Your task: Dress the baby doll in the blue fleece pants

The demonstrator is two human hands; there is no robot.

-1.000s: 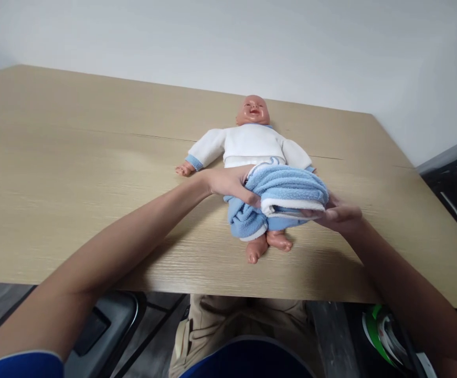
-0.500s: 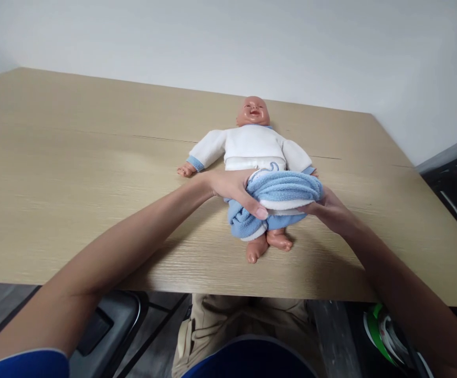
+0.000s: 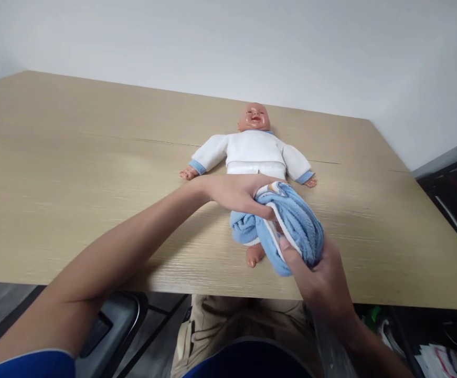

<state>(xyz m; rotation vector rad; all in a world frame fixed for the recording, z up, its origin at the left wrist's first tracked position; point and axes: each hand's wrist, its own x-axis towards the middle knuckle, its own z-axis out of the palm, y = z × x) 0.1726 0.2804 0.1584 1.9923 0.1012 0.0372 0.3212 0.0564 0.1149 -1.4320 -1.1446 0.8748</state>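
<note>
A baby doll [image 3: 255,149] lies on its back, in a white top with blue cuffs and blue pants [image 3: 244,226]. Over its legs, a bunched blue fleecy garment [image 3: 301,220] with white trim is held between my two hands. My left hand [image 3: 244,197] grips its upper left edge, thumb along the white trim. At the lower right my right hand [image 3: 322,273] is wrapped round it, with the thumb on the trimmed opening. One bare doll foot [image 3: 255,255] shows below; the other is hidden behind the garment. What kind of garment it is I cannot make out.
The doll rests on a wooden table [image 3: 94,199] that meets a pale wall [image 3: 212,47]. Below the front edge are a grey chair [image 3: 114,325] at left and papers [image 3: 436,359] at lower right. A black object [image 3: 454,194] stands beyond the right edge.
My right hand has moved down and toward me, its thumb now at the white-trimmed opening. The garment has turned from lying crosswise to slanting downward, covering one doll foot.
</note>
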